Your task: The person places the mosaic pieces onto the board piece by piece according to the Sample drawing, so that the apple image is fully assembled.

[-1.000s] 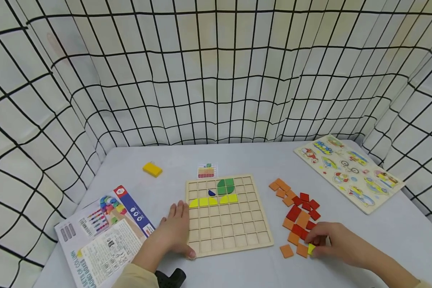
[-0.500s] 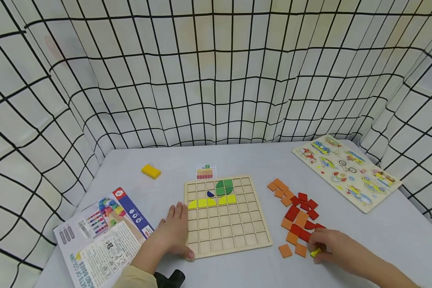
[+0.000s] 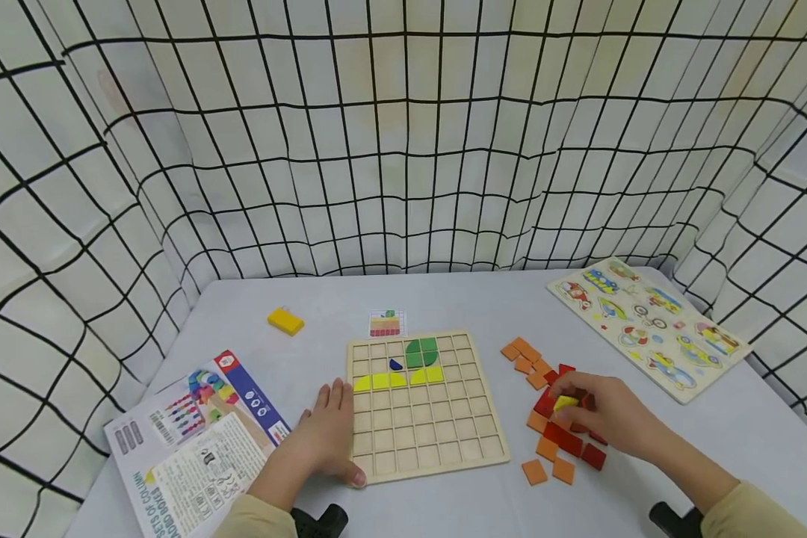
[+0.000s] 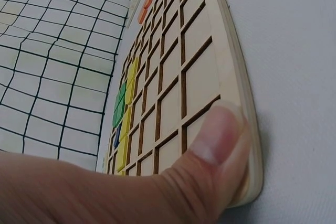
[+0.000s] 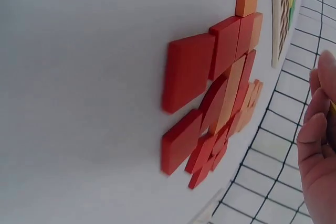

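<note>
A yellow tile (image 3: 566,403) is pinched in the fingers of the right hand (image 3: 601,415), above the red and orange tiles (image 3: 557,418); the wooden grid board (image 3: 422,403) is steadied on the tabletop (image 3: 484,306) by the flat, relaxed left hand (image 3: 326,437), thumb pressed on its corner

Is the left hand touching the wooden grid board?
Touching: in the left wrist view the left hand presses its thumb on the corner of the wooden grid board.
</note>
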`<state>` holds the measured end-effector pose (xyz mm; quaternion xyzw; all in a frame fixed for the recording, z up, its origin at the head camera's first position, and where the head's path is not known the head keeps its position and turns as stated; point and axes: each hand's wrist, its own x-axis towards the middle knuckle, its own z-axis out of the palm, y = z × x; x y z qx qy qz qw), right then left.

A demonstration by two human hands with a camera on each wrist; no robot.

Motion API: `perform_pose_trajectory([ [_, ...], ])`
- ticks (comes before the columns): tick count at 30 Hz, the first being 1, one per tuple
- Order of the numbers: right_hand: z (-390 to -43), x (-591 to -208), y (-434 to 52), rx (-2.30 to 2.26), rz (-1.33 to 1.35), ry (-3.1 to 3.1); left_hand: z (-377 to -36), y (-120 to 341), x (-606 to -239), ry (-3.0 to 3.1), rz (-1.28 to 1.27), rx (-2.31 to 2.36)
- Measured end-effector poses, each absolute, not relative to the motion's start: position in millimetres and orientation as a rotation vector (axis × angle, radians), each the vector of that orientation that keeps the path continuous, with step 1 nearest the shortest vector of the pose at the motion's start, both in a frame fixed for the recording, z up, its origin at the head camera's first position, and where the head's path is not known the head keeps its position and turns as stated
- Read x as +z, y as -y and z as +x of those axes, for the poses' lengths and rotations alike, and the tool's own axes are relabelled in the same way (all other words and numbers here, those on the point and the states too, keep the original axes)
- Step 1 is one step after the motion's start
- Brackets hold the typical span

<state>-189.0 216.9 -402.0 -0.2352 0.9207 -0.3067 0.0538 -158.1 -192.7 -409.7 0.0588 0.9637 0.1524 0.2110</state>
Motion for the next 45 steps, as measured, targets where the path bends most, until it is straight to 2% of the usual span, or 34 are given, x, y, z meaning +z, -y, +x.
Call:
perform_pose_trajectory([
  [11, -240, -409, -156, -1.071, -0.625, -2.652, -158, 189, -409, -2.679, 0.165, 0.439],
  [20, -266, -417, -108, -1.076, -0.519, -2.674, -158, 189, -408, -2.683, 0.164, 0.442],
  [30, -271, -424, -81, -0.922, -0.474, -2.760, -157, 189, -408, -2.693, 0.166, 0.431],
  [45, -269, -425, -67, -0.859, -0.466, -2.730, -158, 193, -409, -2.689, 0.164, 0.419],
])
